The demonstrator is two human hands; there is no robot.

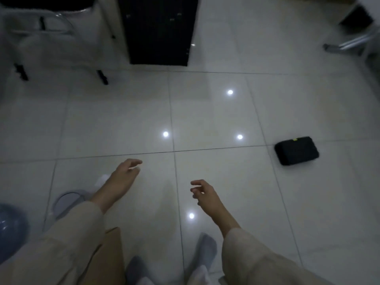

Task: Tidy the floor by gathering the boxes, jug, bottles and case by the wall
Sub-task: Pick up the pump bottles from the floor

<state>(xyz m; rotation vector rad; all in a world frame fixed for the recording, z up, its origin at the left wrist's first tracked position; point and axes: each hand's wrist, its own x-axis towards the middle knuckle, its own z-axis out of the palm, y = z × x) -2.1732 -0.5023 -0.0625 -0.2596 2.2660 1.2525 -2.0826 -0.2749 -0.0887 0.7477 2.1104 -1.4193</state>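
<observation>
The right hand (205, 194), loose and empty like the left hand (125, 171), is nearer the case (296, 150), lying ahead-right on the floor (216, 112).

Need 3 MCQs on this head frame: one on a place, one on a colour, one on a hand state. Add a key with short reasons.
1. Where does the black rectangular zip case lie?
A. on the glossy white tiled floor, off to the person's right
B. in the left hand
C. on top of the white chair

2. What colour is the rounded translucent jug at the frame's left edge?
A. red
B. blue
C. green

3. What state are the left hand and right hand in?
A. both grip the case
B. the left hand holds a box
C. both are empty, fingers loosely curled

Key: 1 A, it sits alone on the tiles, apart from both hands. 2 B, its body shows pale blue. 3 C, nothing is in either hand.
</observation>
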